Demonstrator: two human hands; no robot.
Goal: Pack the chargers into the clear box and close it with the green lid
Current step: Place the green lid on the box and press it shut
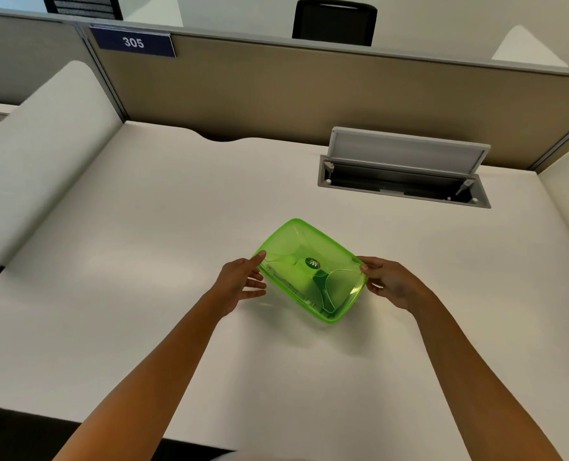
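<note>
The green lid (304, 257) covers the clear box (284, 283), so the box shows only as a thin ribbed strip of clear wall under the lid's near-left edge. What lies inside is hard to read through the tinted plastic: a dark shape sits under the middle of the lid near an oval sticker (312, 263), and whether it is a charger cannot be told. Both forearms run off the bottom of the view.

The lidded box rests on the white desk (143, 261), turned at an angle, roughly in the middle, nearer than the open cable hatch (403, 181).

The left hand (240, 283) is at the lid's left corner; its thumb tip touches the rim, and the other fingers (255, 289) are spread loosely beside the box wall (touching it or just short of it, I cannot tell). The right hand (391, 282) is at the right corner, thumb tip on top of the rim, remaining fingers curled below the edge and mostly hidden. Neither hand is closed into a fist.
</note>
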